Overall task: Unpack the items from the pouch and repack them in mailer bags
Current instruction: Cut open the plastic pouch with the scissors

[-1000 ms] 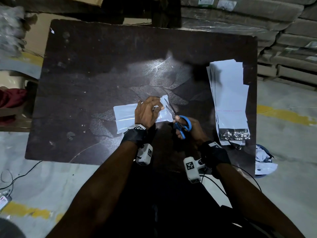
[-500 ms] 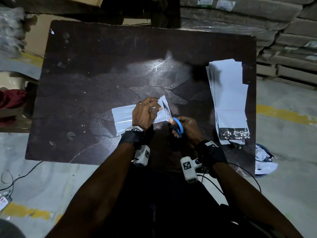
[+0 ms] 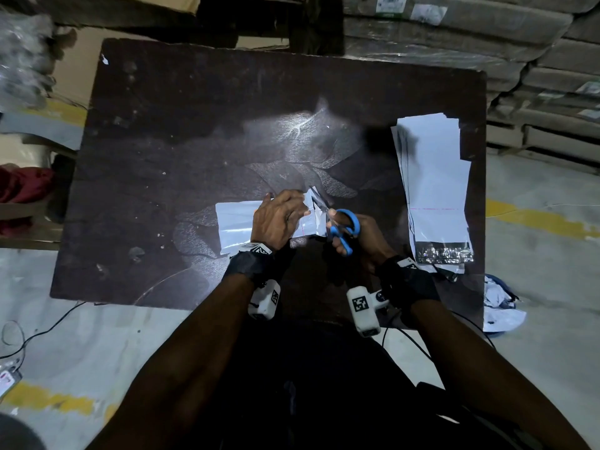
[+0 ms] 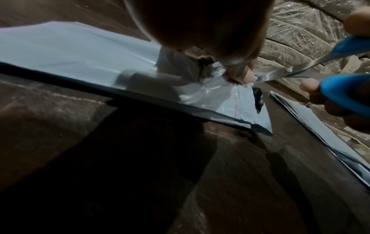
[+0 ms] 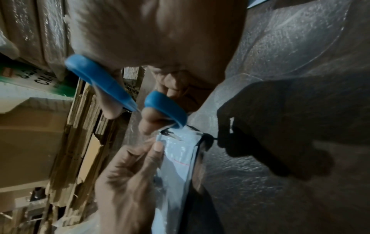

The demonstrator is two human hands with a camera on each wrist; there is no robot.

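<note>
A white plastic pouch (image 3: 235,220) lies flat on the dark table (image 3: 181,131), its right end raised. My left hand (image 3: 279,216) pinches that right end (image 4: 243,77) between thumb and fingers. My right hand (image 3: 354,235) grips blue-handled scissors (image 3: 344,227), fingers through the loops (image 5: 164,104). The steel blades (image 4: 280,73) point up-left into the pouch's end, just right of a thin red line (image 4: 236,102) printed across it. A stack of white mailer bags (image 3: 435,186) lies at the table's right side, dark adhesive strip (image 3: 443,251) toward me. What is inside the pouch is hidden.
Wrapped cardboard bundles (image 3: 519,60) are stacked behind and right of the table. A crumpled white bag (image 3: 500,303) lies on the floor by the table's near right corner. Cables (image 3: 42,332) run over the floor at left. A red cloth (image 3: 22,186) sits far left.
The scissors' handles have opened and closed while the blades work at the pouch's right end. My left hand has kept its pinch there and shifted slightly.
</note>
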